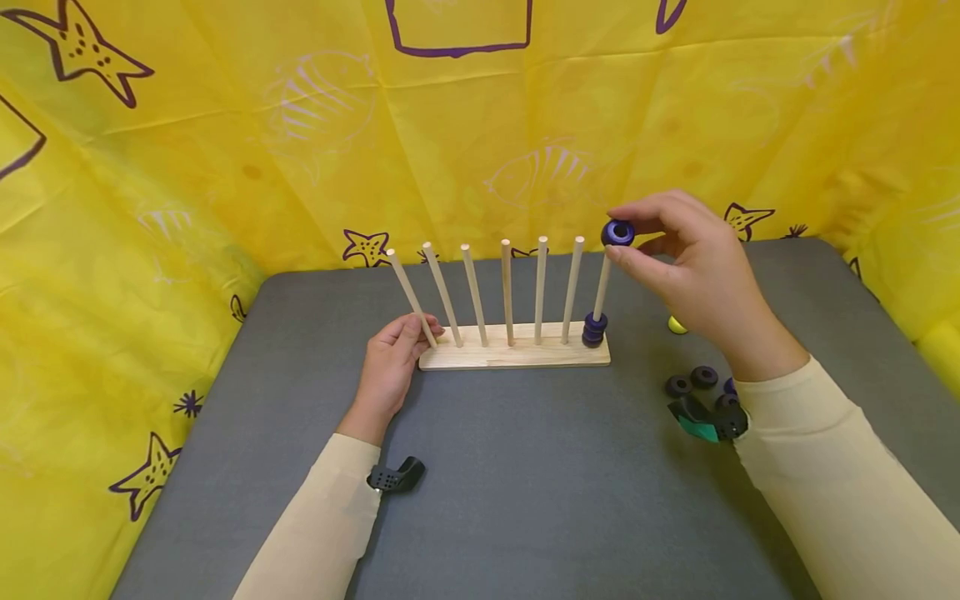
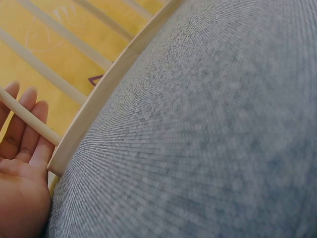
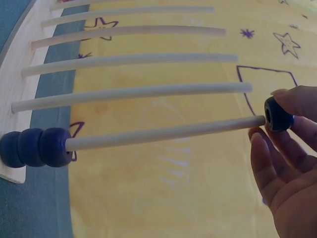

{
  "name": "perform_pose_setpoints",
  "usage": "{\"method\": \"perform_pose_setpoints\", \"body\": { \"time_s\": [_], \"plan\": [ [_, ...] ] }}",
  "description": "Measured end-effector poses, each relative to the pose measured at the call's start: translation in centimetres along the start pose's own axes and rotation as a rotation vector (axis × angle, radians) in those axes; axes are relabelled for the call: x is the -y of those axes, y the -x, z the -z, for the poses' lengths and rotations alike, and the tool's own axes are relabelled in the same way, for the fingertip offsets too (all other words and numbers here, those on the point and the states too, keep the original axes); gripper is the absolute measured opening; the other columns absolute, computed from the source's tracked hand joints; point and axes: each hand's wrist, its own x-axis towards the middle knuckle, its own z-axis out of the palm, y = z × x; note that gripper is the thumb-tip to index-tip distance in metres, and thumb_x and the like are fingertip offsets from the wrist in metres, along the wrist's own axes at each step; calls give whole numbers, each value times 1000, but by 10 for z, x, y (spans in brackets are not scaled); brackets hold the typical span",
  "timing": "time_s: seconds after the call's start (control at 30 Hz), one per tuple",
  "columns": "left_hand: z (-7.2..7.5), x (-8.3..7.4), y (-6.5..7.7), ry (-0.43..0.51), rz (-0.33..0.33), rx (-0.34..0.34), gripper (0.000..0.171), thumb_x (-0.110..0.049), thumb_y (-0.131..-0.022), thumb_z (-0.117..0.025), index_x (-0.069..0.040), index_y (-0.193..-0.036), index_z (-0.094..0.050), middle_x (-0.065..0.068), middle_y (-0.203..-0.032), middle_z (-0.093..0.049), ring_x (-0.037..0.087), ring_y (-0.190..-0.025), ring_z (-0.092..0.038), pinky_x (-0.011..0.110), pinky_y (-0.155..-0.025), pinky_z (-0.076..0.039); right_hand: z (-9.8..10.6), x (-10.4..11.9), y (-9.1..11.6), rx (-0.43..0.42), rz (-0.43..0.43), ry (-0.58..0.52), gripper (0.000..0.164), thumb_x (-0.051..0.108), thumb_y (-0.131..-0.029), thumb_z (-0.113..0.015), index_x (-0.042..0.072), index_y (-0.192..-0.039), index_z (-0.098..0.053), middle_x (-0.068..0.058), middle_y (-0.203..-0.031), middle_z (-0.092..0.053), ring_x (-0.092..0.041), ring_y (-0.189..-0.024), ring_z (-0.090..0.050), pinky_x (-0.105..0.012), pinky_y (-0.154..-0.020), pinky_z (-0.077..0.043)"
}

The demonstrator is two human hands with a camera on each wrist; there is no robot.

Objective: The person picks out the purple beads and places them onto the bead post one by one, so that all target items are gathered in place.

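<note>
A pale wooden rack (image 1: 487, 358) with a row of upright pegs stands on the table. My right hand (image 1: 693, 267) pinches a dark blue bead (image 1: 609, 240) between thumb and fingertips at the top of the rightmost peg (image 1: 602, 287). In the right wrist view that bead's hole (image 3: 268, 117) faces the peg's tip. Three blue beads (image 3: 33, 147) are stacked at the foot of this peg. At the rack's other end, my left hand (image 1: 393, 358) rests against the base, its fingers (image 2: 29, 129) extended behind the leftmost peg (image 2: 32, 119).
Several loose dark beads (image 1: 703, 377) lie on the grey table (image 1: 525, 483) near my right wrist, partly hidden by its strap and sleeve. A small yellow object (image 1: 677, 325) sits beyond them. Yellow patterned cloth (image 1: 450, 125) hangs behind and at both sides.
</note>
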Motion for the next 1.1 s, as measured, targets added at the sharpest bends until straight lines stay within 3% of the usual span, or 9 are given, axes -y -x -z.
{"method": "perform_pose_setpoints", "body": {
  "time_s": [1.1],
  "plan": [
    [1, 0, 0, -17, -3, 7, 47, -28, -116, -58, 17, -126, -66, 15, -115, -71, 31, -116, -69, 40, -106, -54, -3, -13, -2, 51, -108, 22, 30, 9, -101, -82, 7, -130, -77, -6, -122, -69, -13, -106, -63, -19, -87, -52]
  ]
}}
